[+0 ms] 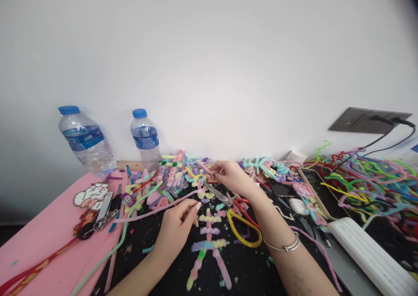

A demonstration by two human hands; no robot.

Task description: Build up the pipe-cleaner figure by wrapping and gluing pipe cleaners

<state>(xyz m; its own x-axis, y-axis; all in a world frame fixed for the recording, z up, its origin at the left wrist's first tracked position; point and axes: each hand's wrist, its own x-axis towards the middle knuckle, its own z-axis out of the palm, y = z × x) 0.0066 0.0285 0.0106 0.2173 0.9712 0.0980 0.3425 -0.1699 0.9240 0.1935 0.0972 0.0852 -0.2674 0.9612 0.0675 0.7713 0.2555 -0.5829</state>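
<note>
My right hand (232, 179) reaches into the heap of pastel pipe cleaners (178, 176), its fingertips pinched at the end of a pink pipe cleaner (205, 167). My left hand (179, 222) rests lower, on the black surface, with fingers curled together; whatever lies between them is hidden. Just right of it lies a pipe-cleaner figure (209, 244) with a spine, several fuzzy crossbars and two legs. Scissors with yellow and red handles (244, 235) lie beneath my right forearm, blades toward the heap. A long pale-pink pipe cleaner (156, 211) stretches behind my left hand.
Two water bottles (85, 141) stand against the wall at left. On the pink board (42, 239) are a strap, keys and a sheep-like charm (92, 195). At right lie a phone (321, 191), an earbud case (298, 206), a white power strip (372, 252) and tangled bright pipe cleaners (379, 178).
</note>
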